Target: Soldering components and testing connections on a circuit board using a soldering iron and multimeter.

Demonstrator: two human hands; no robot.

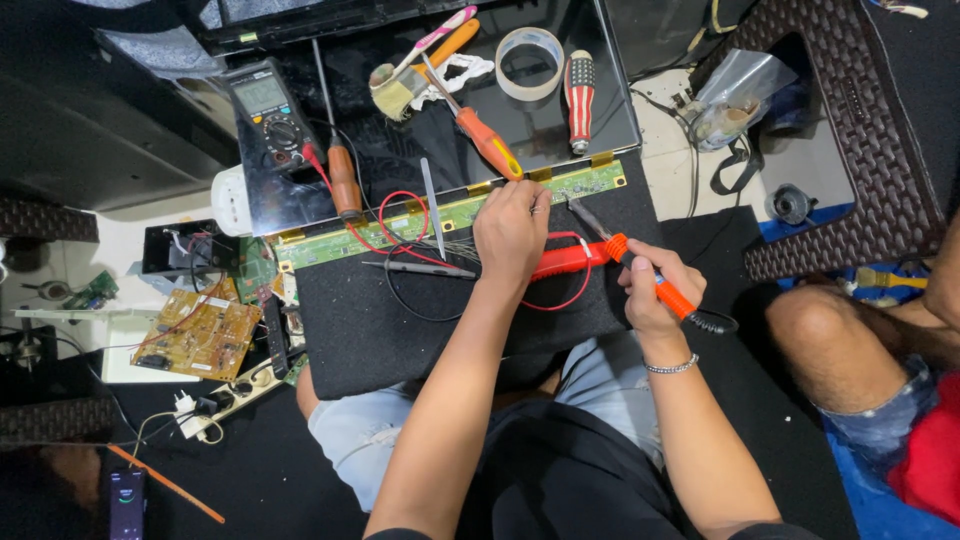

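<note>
Two hands work over the long green strip circuit board [455, 212]. The right hand [652, 290] has its fingers wrapped around an orange-handled soldering iron [650, 280], tip angled down onto the board's right part. The left hand [512, 230] rests curled on the board's edge, holding nothing I can make out. Just beside lie a red probe [565, 258], metal tweezers [432, 205] and, further up, a black multimeter [268, 110].
</note>
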